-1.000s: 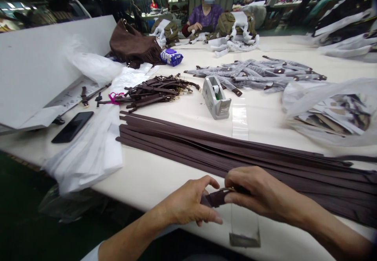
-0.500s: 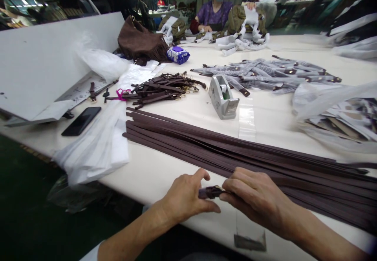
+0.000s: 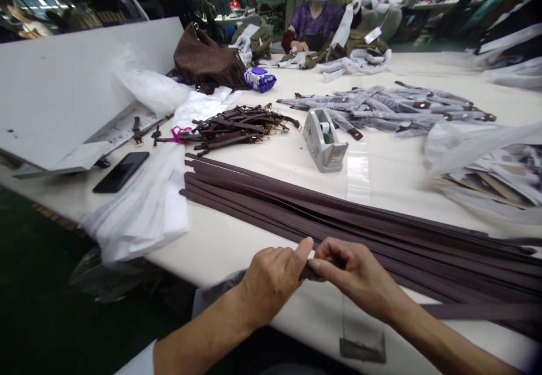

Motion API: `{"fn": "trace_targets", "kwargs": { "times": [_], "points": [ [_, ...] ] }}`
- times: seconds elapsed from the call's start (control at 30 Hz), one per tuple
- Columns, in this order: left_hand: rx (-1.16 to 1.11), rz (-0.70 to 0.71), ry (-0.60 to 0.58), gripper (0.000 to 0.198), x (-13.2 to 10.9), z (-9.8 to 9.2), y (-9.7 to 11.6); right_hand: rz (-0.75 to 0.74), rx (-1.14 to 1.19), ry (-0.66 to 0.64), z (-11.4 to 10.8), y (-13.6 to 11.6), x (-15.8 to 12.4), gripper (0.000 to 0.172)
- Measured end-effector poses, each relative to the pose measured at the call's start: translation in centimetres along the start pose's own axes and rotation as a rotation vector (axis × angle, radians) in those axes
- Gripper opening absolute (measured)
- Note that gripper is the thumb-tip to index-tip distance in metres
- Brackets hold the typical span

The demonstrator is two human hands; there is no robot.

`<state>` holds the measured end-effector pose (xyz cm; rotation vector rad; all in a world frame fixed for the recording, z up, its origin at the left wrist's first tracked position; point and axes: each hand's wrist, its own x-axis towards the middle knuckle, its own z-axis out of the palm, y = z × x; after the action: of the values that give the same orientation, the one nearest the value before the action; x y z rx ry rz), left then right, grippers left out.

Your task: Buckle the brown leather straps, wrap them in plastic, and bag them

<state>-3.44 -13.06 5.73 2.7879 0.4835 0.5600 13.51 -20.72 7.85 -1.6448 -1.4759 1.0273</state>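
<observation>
A dark brown leather strap (image 3: 312, 274) is pinched between my two hands near the table's front edge, with only a short piece showing. My left hand (image 3: 271, 279) is closed around its left end, thumb pointing up. From the right, my right hand (image 3: 353, 273) grips it between thumb and curled fingers. A strip of the same brown (image 3: 478, 311) runs off to the right past my right forearm; whether it is the same strap I cannot tell. Just beyond my hands lies a pile of long brown straps (image 3: 271, 203). Any buckle in my grip is hidden.
Behind the straps stands a grey tape dispenser (image 3: 325, 140), left of it a heap of short buckled straps (image 3: 237, 126). Wrapped straps (image 3: 389, 107), a phone (image 3: 121, 172), white plastic sleeves (image 3: 144, 205) and a fringed brown bag (image 3: 207, 59) lie around. A co-worker (image 3: 317, 19) sits opposite.
My left hand has gone from spread fingers to a closed grip, and my hands have drawn together. The buckle-like metal bit has gone from sight. Across the table, the co-worker has shifted the olive bag.
</observation>
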Motion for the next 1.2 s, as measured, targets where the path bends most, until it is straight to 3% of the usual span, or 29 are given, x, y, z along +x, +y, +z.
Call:
{"fn": "trace_targets", "kwargs": {
  "times": [0.07, 0.13, 0.2, 0.27, 0.33, 0.4, 0.5, 0.6, 0.7, 0.8, 0.93, 1.1, 1.2],
  "points": [
    [-0.137, -0.110, -0.087, 0.056, 0.3, -0.2, 0.1, -0.172, -0.130, 0.045, 0.5, 0.2, -0.1, 0.021],
    [-0.383, -0.257, -0.269, 0.061, 0.8, -0.7, 0.2, -0.474, -0.337, 0.066, 1.0, 0.3, -0.3, 0.016],
    [-0.695, -0.375, -0.470, 0.065, 1.2, -1.3, 0.1, -0.744, -0.508, 0.011, 1.0, 0.4, -0.2, 0.017],
    [-0.989, -0.426, -0.568, 0.067, 1.5, -1.8, 0.0, -0.868, -0.592, -0.047, 0.5, 0.4, 0.0, 0.020],
    [-1.104, -0.464, -0.550, 0.070, 1.7, -2.2, -0.2, -0.827, -0.618, -0.029, -0.3, 0.2, 0.2, 0.021],
    [-1.000, -0.497, -0.496, 0.073, 1.9, -2.5, -0.3, -0.705, -0.574, -0.041, -1.1, -0.1, 0.3, 0.019],
    [-0.837, -0.484, -0.494, 0.078, 2.3, -2.5, 0.0, -0.546, -0.360, -0.240, -1.6, -0.6, 0.5, 0.015],
    [-0.891, -0.426, -0.446, 0.078, 2.4, -2.1, 0.3, -0.479, -0.247, -0.362, -1.6, -1.0, 0.8, 0.016],
    [-0.883, -0.454, -0.397, 0.079, 2.4, -1.9, 0.3, -0.401, -0.310, -0.322, -2.4, -1.1, 1.1, 0.009],
    [-0.796, -0.496, -0.428, 0.079, 2.6, -2.0, 0.1, -0.308, -0.377, -0.242, -3.4, -1.5, 1.3, 0.016],
    [-0.899, -0.432, -0.425, 0.061, 2.7, -2.2, -0.3, -0.316, -0.324, -0.358, -4.7, -1.9, 1.6, 0.015],
    [-0.969, -0.674, -0.456, 0.079, 1.5, -3.4, -1.5, -0.078, -0.190, -0.302, -8.8, -0.1, 1.7, 0.021],
    [-1.049, -0.667, -0.502, 0.082, 1.4, -4.0, -1.5, -0.090, -0.145, -0.350, -9.1, -0.9, 2.3, 0.022]
  ]
}}
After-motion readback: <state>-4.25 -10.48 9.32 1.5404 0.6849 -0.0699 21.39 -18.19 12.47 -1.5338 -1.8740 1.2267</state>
